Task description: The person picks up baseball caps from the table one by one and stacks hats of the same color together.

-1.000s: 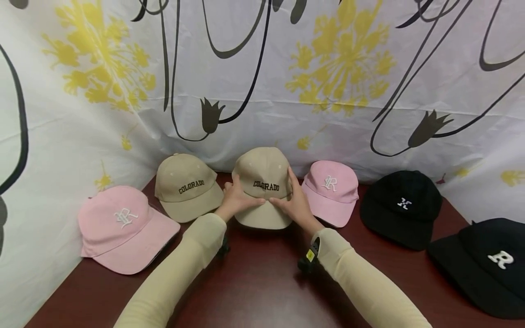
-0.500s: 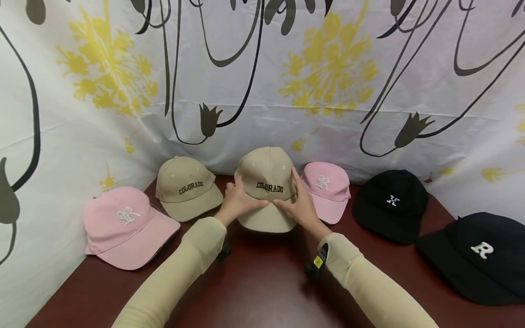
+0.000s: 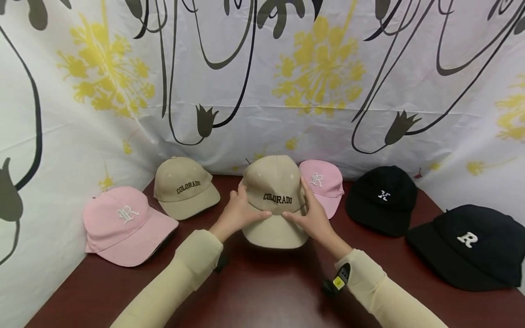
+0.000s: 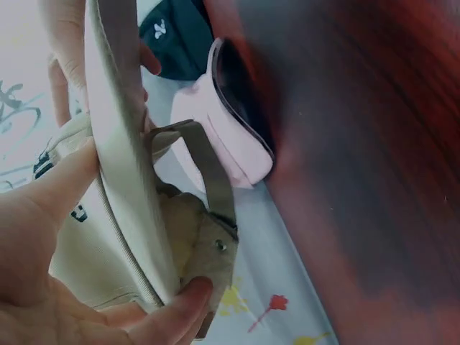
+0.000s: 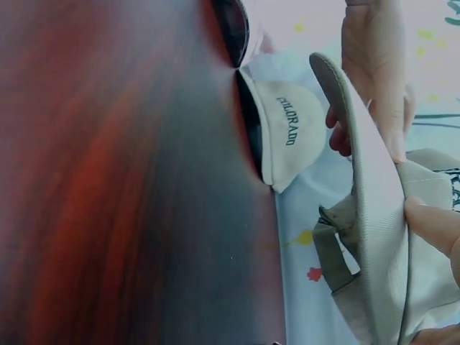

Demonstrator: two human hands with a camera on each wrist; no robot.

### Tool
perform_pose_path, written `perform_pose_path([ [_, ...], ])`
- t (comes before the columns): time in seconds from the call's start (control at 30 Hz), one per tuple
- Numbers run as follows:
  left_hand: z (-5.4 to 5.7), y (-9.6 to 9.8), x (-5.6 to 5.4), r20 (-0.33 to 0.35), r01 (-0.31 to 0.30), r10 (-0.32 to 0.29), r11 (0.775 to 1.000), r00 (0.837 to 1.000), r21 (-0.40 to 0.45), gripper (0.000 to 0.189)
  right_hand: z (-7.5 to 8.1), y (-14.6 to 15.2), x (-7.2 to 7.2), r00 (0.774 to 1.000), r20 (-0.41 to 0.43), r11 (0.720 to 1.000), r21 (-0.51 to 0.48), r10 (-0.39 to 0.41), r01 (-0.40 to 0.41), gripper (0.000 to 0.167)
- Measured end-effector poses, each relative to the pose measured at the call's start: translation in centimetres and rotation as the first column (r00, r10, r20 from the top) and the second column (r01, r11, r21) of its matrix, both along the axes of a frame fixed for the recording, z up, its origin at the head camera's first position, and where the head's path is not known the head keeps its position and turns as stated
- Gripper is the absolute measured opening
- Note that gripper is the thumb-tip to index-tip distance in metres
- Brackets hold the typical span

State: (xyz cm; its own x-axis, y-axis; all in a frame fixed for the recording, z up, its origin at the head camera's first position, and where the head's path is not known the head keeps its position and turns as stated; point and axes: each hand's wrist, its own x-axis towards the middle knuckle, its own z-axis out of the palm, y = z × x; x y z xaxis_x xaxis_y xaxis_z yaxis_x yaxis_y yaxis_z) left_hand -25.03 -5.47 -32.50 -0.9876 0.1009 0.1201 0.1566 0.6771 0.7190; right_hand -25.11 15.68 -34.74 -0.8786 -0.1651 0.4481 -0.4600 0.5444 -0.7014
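Note:
Both hands hold a beige baseball cap (image 3: 275,182) with COLORADO in dark letters, its brim toward me. My left hand (image 3: 237,213) grips its left side and my right hand (image 3: 315,218) its right. Each thumb presses near the brim's seam, with the fingers round the side of the crown. In the left wrist view the cap (image 4: 122,165) is up off the table, its back strap hanging below the brim. The right wrist view shows the right thumb (image 5: 435,223) on the crown by the seam. The right hand's other fingers are mostly out of that view.
Another beige COLORADO cap (image 3: 184,189) and a pink cap (image 3: 123,223) sit to the left on the dark red table (image 3: 262,291). To the right are a second pink cap (image 3: 321,182) and two black caps, one (image 3: 383,200) farther back and one (image 3: 471,246) nearer. A patterned cloth (image 3: 229,82) hangs behind.
The held beige cap has come toward me and slightly right, with both hands still gripping it. The head view has shifted a little; the other caps stay in their places on the table.

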Motion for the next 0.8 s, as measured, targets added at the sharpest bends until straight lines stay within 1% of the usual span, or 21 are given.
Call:
perform_pose_path([
  [0.17,0.0,0.3,1.5,-0.009,0.038,-0.038,0.999,0.999,-0.006,0.106,0.0,1.0,2.1,0.999,0.032,1.000,0.003,0.007,-0.007,0.097],
  [0.3,-0.4,0.1,2.9,-0.022,0.060,-0.061,0.998,0.998,-0.034,0.108,-0.3,1.7,3.8,0.998,0.057,1.000,0.013,0.010,-0.011,0.095],
  [0.43,-1.3,0.0,4.5,-0.031,0.062,-0.066,0.993,0.997,-0.103,0.112,-1.1,2.1,5.5,0.997,0.082,0.999,0.041,0.015,-0.018,0.095],
  [0.6,-2.4,0.4,6.5,-0.052,0.054,-0.066,0.977,0.996,-0.206,0.110,-2.4,2.6,7.3,0.997,0.068,0.998,0.045,0.044,-0.047,0.097],
  [0.7,-3.1,0.6,7.4,-0.054,0.064,-0.078,0.973,0.996,-0.224,0.108,-2.9,2.9,8.3,0.996,0.078,0.997,0.048,0.053,-0.057,0.097],
  [0.8,-3.8,0.7,8.0,-0.043,0.085,-0.097,0.970,0.994,-0.227,0.106,-3.4,3.1,9.0,0.993,0.105,0.997,0.057,0.049,-0.056,0.097],
])
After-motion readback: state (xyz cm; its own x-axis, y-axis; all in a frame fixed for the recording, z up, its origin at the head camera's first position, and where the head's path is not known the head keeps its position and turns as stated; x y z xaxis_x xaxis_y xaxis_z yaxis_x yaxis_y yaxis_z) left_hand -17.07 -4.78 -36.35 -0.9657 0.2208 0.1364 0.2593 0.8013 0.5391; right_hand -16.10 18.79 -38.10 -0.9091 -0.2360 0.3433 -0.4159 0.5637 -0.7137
